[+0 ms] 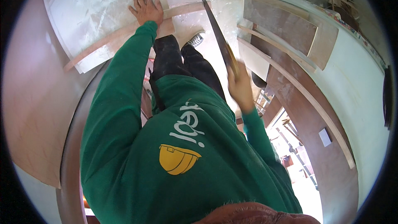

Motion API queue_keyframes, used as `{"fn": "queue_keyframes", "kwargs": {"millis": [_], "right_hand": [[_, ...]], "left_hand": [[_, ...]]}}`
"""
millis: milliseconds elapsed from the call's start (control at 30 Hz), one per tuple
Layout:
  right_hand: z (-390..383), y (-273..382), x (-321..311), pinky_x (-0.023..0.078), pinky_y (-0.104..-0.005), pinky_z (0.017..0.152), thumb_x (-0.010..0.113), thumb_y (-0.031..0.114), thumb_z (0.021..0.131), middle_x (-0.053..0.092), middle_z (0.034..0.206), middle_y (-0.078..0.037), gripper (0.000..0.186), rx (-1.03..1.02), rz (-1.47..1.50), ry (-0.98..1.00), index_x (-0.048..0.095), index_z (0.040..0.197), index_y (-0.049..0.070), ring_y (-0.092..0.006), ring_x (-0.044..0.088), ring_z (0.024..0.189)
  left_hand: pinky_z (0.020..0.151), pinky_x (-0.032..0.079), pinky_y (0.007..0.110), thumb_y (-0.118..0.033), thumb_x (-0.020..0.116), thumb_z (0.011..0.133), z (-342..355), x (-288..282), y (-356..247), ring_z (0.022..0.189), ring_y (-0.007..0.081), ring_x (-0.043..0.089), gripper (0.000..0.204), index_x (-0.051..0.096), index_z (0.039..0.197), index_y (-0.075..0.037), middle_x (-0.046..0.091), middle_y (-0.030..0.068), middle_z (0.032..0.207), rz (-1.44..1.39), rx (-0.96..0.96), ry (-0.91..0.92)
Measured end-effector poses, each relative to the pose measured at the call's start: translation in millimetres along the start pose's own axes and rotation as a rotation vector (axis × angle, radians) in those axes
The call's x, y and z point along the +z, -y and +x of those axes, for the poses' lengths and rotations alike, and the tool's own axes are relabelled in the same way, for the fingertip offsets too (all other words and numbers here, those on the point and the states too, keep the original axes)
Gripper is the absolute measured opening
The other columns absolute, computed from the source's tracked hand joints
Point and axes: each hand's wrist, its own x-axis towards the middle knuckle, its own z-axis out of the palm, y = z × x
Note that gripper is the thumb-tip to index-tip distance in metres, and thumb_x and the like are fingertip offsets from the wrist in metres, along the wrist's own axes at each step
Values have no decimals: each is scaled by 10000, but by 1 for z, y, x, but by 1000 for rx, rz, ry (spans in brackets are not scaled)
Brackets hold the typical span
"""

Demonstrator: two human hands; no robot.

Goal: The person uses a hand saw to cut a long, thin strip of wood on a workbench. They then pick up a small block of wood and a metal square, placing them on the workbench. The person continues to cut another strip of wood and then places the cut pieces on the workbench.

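My right hand (241, 86) is closed round the yellowish handle of a handsaw (215, 27). The long, tapering dark blade points up and away, clear of the wood; the hand is slightly smeared by motion. My left hand (148, 13) lies flat with fingers spread, on or right beside a long narrow wooden strip (110, 39). That strip rests across a pale, scratched board (99, 6), and its right end sticks out past the board's edge. A short wooden piece (167, 26) shows just below my left wrist.
On the right, brown boards (282, 16) lean with several thin strips, among them a long pale batten (309, 93). A large brown panel (20, 120) stands at the far left. My shoe (196, 38) is on the floor between the board and the saw.
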Motion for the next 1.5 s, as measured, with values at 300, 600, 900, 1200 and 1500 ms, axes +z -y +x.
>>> {"fn": "queue_keyframes", "kwargs": {"millis": [300, 600, 900, 1200, 1500], "right_hand": [[59, 15, 28, 555, -647, 779, 630, 277, 1068, 725, 926, -344, 327, -6, -58, -62, 574, 1317, 73, -565, 705, 903], [-66, 30, -56, 611, -507, 751, 623, 186, 1072, 756, 904, -257, 371, 131, -35, 72, 555, 1419, 74, -442, 786, 836], [146, 9, 56, 561, -651, 824, 638, 272, 1047, 742, 1014, -347, 318, -48, -50, -58, 576, 1256, 39, -578, 706, 968], [-91, 36, -61, 596, -552, 723, 627, 184, 1070, 753, 1026, -292, 383, 204, -24, 85, 546, 1432, 87, -491, 763, 872], [127, -21, 74, 547, -623, 769, 641, 247, 1075, 723, 965, -326, 274, -81, 27, -123, 595, 1259, 49, -572, 701, 920]], "left_hand": [[1314, 67, 703, -519, 426, 1092, 0, 2, -2, 1653, 402, 218, 696, 405, 1694, -169, 355, 168, 1751, 12, 25, -28], [1312, 92, 705, -512, 435, 1095, -4, 4, 4, 1654, 406, 216, 677, 424, 1687, -186, 361, 156, 1751, 21, 7, -54], [1322, 39, 698, -494, 404, 1103, -2, 5, -1, 1663, 395, 197, 675, 400, 1699, -177, 362, 146, 1756, 31, 6, -9], [1325, 29, 693, -504, 402, 1108, 2, 4, -4, 1668, 388, 183, 681, 381, 1708, -184, 345, 130, 1767, 58, -14, 29], [1316, 71, 702, -510, 403, 1110, -2, 10, -1, 1657, 400, 209, 665, 390, 1705, -212, 361, 145, 1758, 60, 21, -18]]}}
